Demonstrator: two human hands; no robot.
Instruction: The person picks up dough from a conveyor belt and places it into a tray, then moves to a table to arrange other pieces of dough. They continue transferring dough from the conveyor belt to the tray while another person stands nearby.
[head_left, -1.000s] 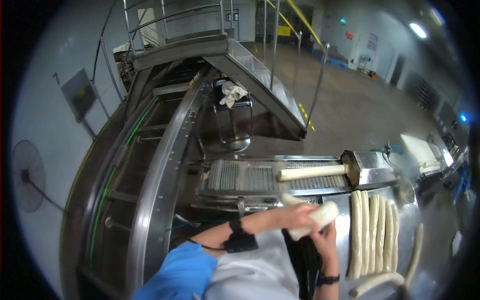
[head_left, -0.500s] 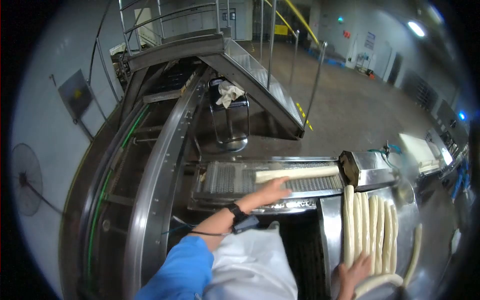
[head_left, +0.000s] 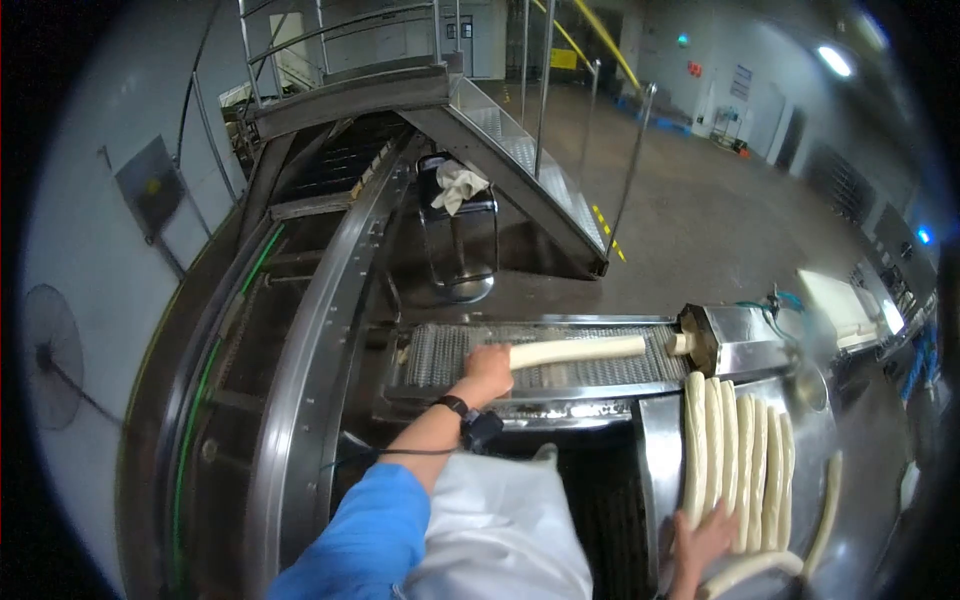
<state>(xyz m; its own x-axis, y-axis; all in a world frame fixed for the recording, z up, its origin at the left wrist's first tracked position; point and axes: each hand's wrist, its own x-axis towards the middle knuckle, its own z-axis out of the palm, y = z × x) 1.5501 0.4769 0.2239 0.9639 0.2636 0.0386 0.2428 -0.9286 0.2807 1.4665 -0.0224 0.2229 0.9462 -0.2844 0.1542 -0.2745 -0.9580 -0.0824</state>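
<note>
My left hand (head_left: 488,372) is closed around the left end of a pale dough rope (head_left: 580,351), which lies along a mesh conveyor belt (head_left: 436,352). Just to its right, the tip of another dough rope (head_left: 680,344) pokes out of a metal outlet (head_left: 745,340). Several dough ropes (head_left: 742,450) lie side by side on a steel table (head_left: 661,440). At their near ends rests my right hand (head_left: 706,540), fingers spread against the leftmost ropes. One curved dough rope (head_left: 752,570) crosses below that hand, and another (head_left: 828,510) lies farther right.
A long conveyor with a steel rail (head_left: 318,320) runs along the left and carries a dark tray (head_left: 335,180). Metal steps (head_left: 530,165) cross over it. A stool (head_left: 460,215) with a cloth stands behind the belt. A wall fan (head_left: 52,345) is at far left.
My left hand has moved left and closed on the rope's end. A gap now shows between that rope and the outlet. The dark tray has come slightly nearer. My right hand stays by the row.
</note>
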